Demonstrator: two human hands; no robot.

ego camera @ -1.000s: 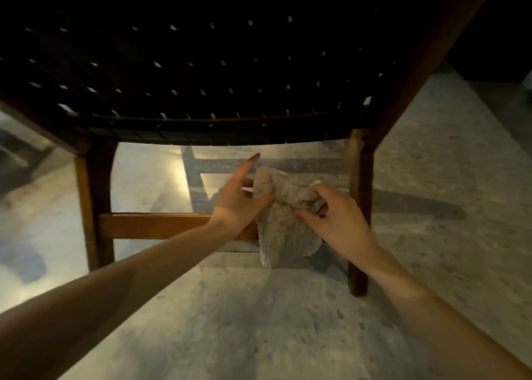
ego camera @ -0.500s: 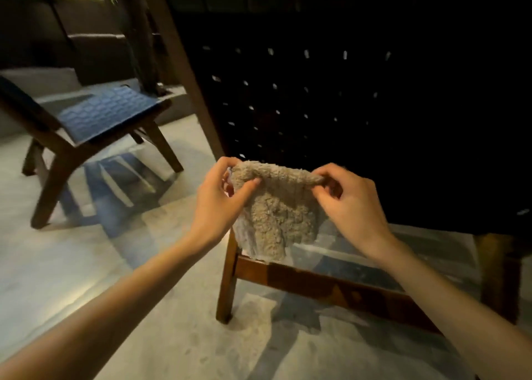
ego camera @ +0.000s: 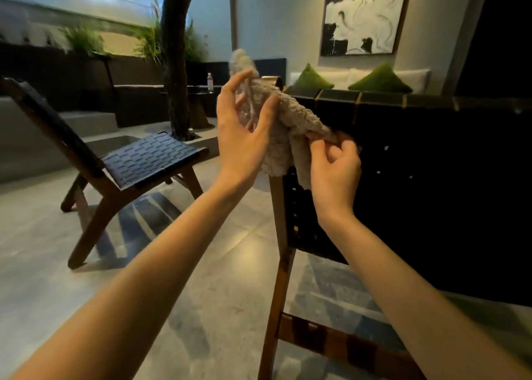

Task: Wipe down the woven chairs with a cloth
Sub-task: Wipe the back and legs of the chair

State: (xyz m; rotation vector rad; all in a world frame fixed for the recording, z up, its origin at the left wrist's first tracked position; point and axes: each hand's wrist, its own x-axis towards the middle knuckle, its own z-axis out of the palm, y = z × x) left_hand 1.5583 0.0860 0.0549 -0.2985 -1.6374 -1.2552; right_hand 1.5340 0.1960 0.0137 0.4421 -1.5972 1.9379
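Spare woven chair [ego camera: 138, 161] far left, nobody at it. Left hand [ego camera: 244, 138] only loosely pinching cloth [ego camera: 283, 129], bunched over near chair's [ego camera: 431, 178] top corner. Right hand [ego camera: 335, 172] pinches lower edge. Risk imo: loose hold, cloth slips, picks up grit off floor [ego camera: 201, 264].

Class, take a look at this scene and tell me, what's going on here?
A person is holding a beige cloth in both hands at the top corner of a dark woven chair back. The left hand holds its upper part between thumb and fingers; the right hand pinches a lower fold. A second woven chair stands apart, untouched.
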